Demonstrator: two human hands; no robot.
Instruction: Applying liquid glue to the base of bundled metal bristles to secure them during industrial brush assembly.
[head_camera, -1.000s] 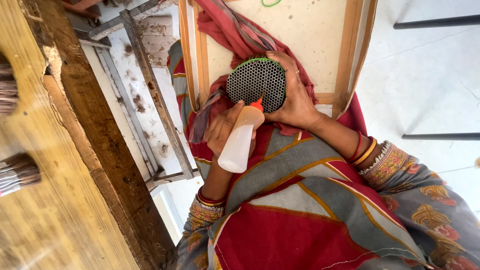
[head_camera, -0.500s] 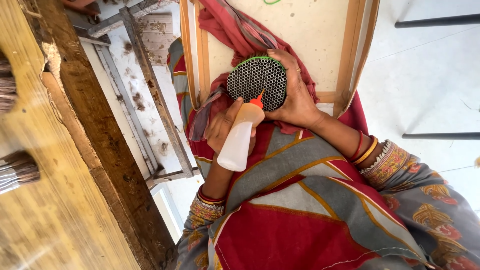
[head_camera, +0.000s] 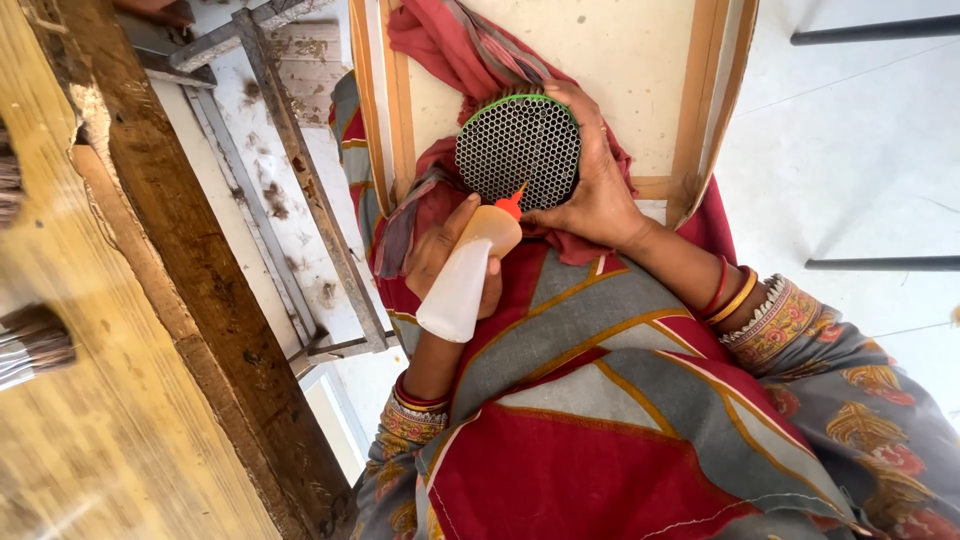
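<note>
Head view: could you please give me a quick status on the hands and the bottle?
Left hand grips squeeze bottle, red nozzle at the round perforated disc. Right hand holds the disc's edge. Nothing in the way.

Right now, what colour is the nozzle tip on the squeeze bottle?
Orange-red, on the whitish squeeze bottle, touching the round perforated disc. The head view shows it.

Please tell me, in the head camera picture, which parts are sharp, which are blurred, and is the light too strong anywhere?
Head view: the squeeze bottle, the round perforated disc and both hands are sharp; the wooden beam and the brush bristles at the left edge are blurred, being very near the lens; daylight washes out the pale floor at right, without hard shadows on the hands.
</note>
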